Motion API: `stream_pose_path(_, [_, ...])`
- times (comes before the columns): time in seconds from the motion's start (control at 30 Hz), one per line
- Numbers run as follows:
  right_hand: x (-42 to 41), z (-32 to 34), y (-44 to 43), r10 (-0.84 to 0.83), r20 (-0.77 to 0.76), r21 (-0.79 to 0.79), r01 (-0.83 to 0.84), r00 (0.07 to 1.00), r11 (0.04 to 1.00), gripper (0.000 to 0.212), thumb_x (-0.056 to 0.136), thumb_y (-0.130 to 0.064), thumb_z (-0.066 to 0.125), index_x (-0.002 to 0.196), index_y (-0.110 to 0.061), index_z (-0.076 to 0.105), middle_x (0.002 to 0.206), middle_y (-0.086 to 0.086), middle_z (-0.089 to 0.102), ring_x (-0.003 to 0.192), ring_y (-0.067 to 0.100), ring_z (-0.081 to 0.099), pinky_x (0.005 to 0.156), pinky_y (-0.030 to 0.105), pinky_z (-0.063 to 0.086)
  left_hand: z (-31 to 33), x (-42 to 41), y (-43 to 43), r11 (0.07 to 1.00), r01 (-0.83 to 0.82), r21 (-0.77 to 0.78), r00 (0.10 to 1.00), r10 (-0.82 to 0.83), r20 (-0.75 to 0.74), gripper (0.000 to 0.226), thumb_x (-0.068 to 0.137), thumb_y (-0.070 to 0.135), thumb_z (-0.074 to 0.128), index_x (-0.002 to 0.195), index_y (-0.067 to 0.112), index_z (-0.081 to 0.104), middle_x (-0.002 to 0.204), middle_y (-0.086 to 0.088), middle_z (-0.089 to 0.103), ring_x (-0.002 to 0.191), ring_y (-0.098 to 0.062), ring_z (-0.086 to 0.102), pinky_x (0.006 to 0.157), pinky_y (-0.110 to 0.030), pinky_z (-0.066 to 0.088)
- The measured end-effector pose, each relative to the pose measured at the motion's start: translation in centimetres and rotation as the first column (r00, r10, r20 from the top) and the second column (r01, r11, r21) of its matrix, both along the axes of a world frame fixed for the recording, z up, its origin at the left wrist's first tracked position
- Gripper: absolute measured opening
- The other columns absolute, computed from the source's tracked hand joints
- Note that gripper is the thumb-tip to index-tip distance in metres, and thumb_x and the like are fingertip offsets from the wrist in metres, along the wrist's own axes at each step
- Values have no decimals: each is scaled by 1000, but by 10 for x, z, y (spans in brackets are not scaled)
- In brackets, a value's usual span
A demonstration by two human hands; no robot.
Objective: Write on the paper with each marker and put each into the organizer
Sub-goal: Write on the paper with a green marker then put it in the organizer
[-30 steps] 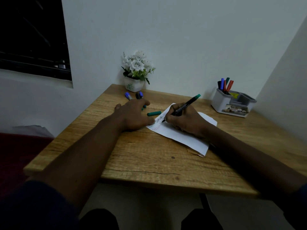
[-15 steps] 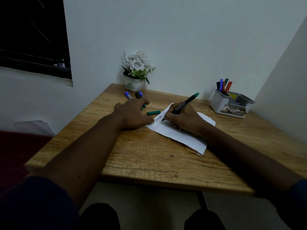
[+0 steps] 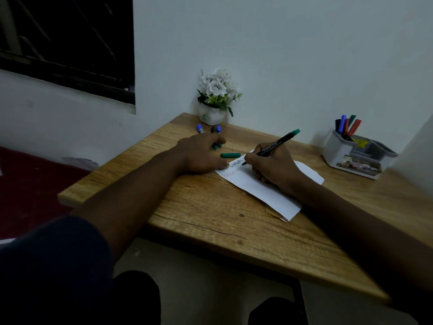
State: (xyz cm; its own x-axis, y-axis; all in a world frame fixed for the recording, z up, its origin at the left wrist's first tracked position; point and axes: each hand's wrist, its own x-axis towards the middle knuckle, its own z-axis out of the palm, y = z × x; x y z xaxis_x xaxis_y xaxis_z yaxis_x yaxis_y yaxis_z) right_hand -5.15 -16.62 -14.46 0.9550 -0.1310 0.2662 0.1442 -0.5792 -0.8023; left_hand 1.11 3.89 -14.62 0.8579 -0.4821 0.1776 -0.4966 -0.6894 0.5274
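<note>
From my seat at the feed, the right hand [image 3: 274, 165] pinches the marker [image 3: 278, 142] between thumb and fingers, curled tight round its black barrel. The green end tilts up and away towards the far edge, and the tip meets the paper [image 3: 264, 191] at its far left corner, right by a line of dark scribble with fainter red writing below it. The heel of that hand rests on the sheet.

The left hand [image 3: 201, 153] lies palm down on the desk [image 3: 210, 219] with loose fingers that hold nothing. Its thumb touches the paper's left corner. Its fingertips lie over a green pen [image 3: 216, 145], of which I can make out only the ends.

A green cap [image 3: 230, 155] lies on the bare wood between the two hands, just beside the paper's far edge.

The paper sits askew near the middle of the desk, one corner reaching towards the near edge.

Two blue pens [image 3: 200, 128] lie at the far left corner, in front of a flower pot [image 3: 210, 116] that stands against the wall.

The organizer [image 3: 339, 153] stands at the far right corner, well apart from the paper, with several pens [image 3: 348, 126] upright in its left compartment: blue, green, red and a dark one
</note>
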Motion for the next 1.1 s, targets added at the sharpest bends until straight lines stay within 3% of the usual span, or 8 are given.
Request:
stream_pose_path(0.27, [10, -3, -6, 55, -4, -6, -55, 998, 998, 16, 82, -17, 78, 73, -8, 67, 53, 4, 63, 44, 17, 56, 49, 32, 49, -3, 1, -4, 999, -48, -8, 999, 48, -23, 63, 82, 48, 74, 140, 39, 50, 139, 0, 51, 112, -13, 50, 93, -33, 42])
stream_pose_path(0.4, [11, -5, -9, 43, 30, -5, -43, 999, 999, 21, 82, -20, 77, 67, -10, 66, 52, 6, 65, 42, 16, 56, 49, 32, 50, -5, 1, -6, 998, -70, -11, 997, 69, -18, 60, 81, 47, 75, 137, 41, 52, 135, -1, 52, 111, -12, 51, 87, -31, 40])
stream_pose_path(0.63, [12, -6, -9, -29, 45, 19, 29, 999, 999, 24, 80, -26, 79, 74, -4, 71, 64, 13, 72, 51, 19, 62, 63, 48, 61, -6, 3, -7, 996, -84, 30, 996, 84, 5, 60, 80, 51, 72, 136, 40, 53, 134, -1, 54, 115, -15, 53, 89, -31, 41])
stream_pose_path(1.0, [6, -3, -7, -59, 25, -22, 60, 998, 998, 25, 83, -26, 76, 69, -6, 71, 59, 11, 71, 46, 16, 61, 61, 44, 61, -9, 9, -6, 997, -75, 17, 997, 74, 23, 58, 81, 50, 73, 135, 39, 55, 133, -1, 55, 115, -15, 53, 92, -32, 43])
stream_pose_path(1.1, [5, -4, -6, -57, 12, -8, 57, 998, 998, 25, 86, -24, 76, 68, -7, 71, 57, 9, 71, 44, 14, 60, 56, 37, 57, -10, 11, -5, 997, -72, 6, 997, 72, 22, 58, 80, 50, 73, 134, 39, 55, 132, -1, 55, 115, -15, 53, 93, -33, 44])
